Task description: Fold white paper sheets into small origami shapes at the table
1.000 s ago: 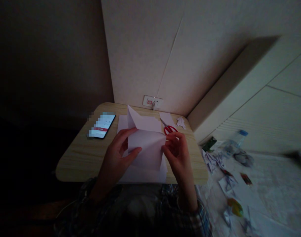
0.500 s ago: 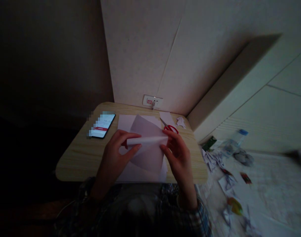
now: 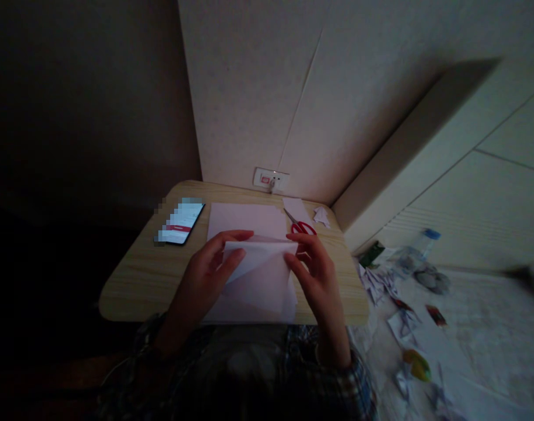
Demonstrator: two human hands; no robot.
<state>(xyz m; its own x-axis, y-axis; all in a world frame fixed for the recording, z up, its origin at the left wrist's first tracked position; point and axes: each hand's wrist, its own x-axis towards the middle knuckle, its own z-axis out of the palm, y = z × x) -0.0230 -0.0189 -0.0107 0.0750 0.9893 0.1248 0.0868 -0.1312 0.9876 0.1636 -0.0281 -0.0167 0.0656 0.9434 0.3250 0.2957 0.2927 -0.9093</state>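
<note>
Folded white paper sheet (image 3: 262,278): held up in front of the body, above the near part of a stack of plain white paper (image 3: 244,217) on a pale wood-grain table (image 3: 139,286) with rounded corners. Shows a straight edge along the top and a slanting flap on the near face; hard to tell whether touching the stack beneath. Pinched at the left end by the bare left hand (image 3: 205,266), with thumb on the near face and fingers behind. Pinched at the upper right corner by the bare right hand (image 3: 317,263), between thumb and index finger. Just beyond the right hand: red-handled metal scissors (image 3: 303,229), near a white paper strip (image 3: 296,208) and a small folded white paper piece (image 3: 321,216). Left of the stack, lying flat: dark-edged smartphone (image 3: 183,225) with lit screen.
</note>
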